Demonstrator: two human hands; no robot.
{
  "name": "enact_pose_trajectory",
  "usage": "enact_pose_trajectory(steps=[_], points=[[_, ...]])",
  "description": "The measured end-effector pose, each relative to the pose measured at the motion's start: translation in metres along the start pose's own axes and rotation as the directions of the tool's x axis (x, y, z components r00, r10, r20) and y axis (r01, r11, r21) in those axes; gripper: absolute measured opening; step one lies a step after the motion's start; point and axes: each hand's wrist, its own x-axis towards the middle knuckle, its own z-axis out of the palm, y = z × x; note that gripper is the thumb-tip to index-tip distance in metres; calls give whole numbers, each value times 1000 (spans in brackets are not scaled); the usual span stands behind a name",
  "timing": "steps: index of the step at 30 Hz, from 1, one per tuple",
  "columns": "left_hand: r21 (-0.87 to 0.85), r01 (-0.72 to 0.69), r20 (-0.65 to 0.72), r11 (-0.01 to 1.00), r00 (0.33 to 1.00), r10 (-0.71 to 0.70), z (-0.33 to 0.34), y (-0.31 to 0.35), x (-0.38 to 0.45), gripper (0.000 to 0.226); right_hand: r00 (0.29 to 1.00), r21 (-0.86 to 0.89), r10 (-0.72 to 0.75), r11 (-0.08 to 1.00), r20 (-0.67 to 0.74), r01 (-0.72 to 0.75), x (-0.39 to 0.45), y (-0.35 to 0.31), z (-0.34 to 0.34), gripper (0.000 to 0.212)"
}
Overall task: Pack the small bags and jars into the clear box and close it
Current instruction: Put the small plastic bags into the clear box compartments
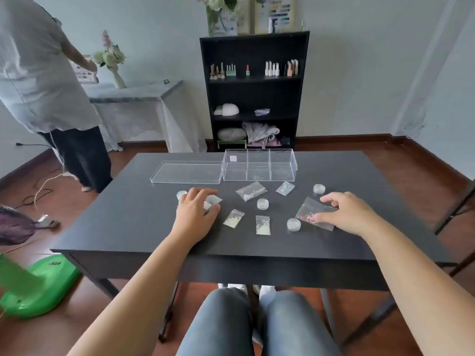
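The clear box (259,164) stands open at the far middle of the dark table (133,222), divided into three compartments; the left one holds a small pale square item, the middle one something small and pale on its floor, too faint to identify. Its clear lid (187,172) lies flat on the table just to the left, touching or almost touching the box's side.

Scattered in front of the box are the small bags and jars. A larger clear bag (251,191) and a smaller one (285,188) lie nearest the box. A round lidded jar (319,189) sits to the right of them, another jar (262,204) near the table's middle, and a third jar (293,224) closer to the near edge. Two bags of pale yellowish bits (234,218) and (263,225) lie side by side toward the near edge.

The left hand (196,214) rests palm down, its grip curled over a small clear bag (213,200) that pokes out past the fingers; whether the fingers actually pinch it cannot be told. A fourth jar (181,194) sits just beyond this hand's little-finger side. The right hand (344,211) is spread with fingers apart, fingertips pressing on a clear bag with pink and red pieces (314,213), which lies flat on the table beside the near jar.

Behind the table stands a black shelf (254,91) with nail-polish bottles, and a person in a pale shirt (38,73) stands at the far left.
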Motion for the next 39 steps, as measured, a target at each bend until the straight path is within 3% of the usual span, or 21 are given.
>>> enact_pose_trajectory(steps=[2, 5, 8, 14, 18, 21, 26, 33, 35, 39], points=[[58, 87, -101, 995, 992, -81, 0, -1, 2, 32, 1000, -1, 12, 1000, -9, -12, 2, -3, 1, 65], [163, 229, -96, 960, 972, -216, 4, -3, 1, 38, 1000, 7, 8, 1000, -2, -8, 4, -5, 5, 69], [258, 251, -101, 933, 967, -232, 9, -5, 1, 42, 1000, 71, 15, 997, 22, -17, 5, -6, 5, 75], [111, 203, -82, 973, 977, -195, 8, -5, 2, 52, 996, 244, 12, 969, 83, -32, 13, 1, 6, 71], [3, 184, -54, 983, 982, -183, 2, -6, 3, 63, 999, 369, -40, 929, 12, 32, 13, 11, 8, 50], [-11, 231, 41, 973, 972, -230, -5, -11, 9, 73, 996, 461, -51, 884, -75, 80, 10, 13, 13, 29], [-77, 358, 271, 930, 906, -326, -20, -10, 33, 87, 971, 469, -25, 873, -239, 137, 5, 13, 24, 16], [122, 327, 448, 937, 824, -346, -37, -1, 53, 92, 950, 511, -20, 839, -313, 186, 4, 20, 25, 18], [144, 326, 473, 934, 807, -354, -39, 2, 55, 95, 947, 511, -20, 838, -321, 191, 3, 20, 25, 17], [74, 321, 426, 944, 846, -321, -36, -3, 53, 80, 942, 543, -24, 812, -335, 214, 2, 21, 25, 16]])
